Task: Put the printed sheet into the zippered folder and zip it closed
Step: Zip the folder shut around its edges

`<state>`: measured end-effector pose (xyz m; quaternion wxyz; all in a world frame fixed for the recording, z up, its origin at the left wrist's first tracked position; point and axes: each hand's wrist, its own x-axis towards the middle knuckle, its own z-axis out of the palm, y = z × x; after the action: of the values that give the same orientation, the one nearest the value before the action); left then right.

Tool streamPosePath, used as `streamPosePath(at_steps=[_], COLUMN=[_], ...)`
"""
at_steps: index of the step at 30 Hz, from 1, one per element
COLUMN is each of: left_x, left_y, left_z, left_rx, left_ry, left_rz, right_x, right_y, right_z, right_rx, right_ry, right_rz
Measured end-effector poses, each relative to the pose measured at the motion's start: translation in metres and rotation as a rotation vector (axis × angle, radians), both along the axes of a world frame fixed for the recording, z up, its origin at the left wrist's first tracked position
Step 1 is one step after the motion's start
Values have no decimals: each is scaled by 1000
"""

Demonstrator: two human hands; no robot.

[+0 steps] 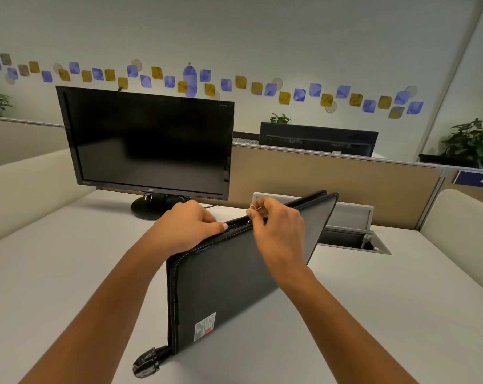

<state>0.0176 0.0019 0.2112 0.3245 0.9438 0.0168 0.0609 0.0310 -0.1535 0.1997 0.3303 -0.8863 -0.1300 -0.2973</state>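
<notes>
Our hands work the zipper of a black folder (234, 278)
It stands on edge on our smooth white desk (68, 273); our left hand (187, 225) curls round its white-stitched top edge, and our right hand (276, 228) pinches the metal zipper pull (252, 209).

The zippered folder (234, 275) looks like black imitation leather: smooth, faintly shiny, edged with pale thread stitching. Its zip pull (255, 208) is bright metal (the teeth are too dark to judge). Its printed label (205, 326) is paper. The desk (68, 259) is smooth, matt white; the monitor (149, 139) is glossy black plastic; the partition (331, 189) looks cloth-covered, with a metal trim.
</notes>
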Motion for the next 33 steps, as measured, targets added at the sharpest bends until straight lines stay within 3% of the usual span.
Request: streamPosePath(at_steps=[6,15,24,33], left_x=[13,5,5,-6], left_y=[-29,-32,-26,-11], left_z=[8,6,4,7], left_rx=[218,370,398,332], left_ry=[53,-56,-64,-17], left_rz=[56,118,69,-2], right_x=[1,-10,4,51], right_y=[1,17,0,-86], right_z=[3,-5,-3,4], right_rx=[42,11,-96,-113], right_ry=[56,-157,-221,-110], right_rz=[-33,35,11,-280])
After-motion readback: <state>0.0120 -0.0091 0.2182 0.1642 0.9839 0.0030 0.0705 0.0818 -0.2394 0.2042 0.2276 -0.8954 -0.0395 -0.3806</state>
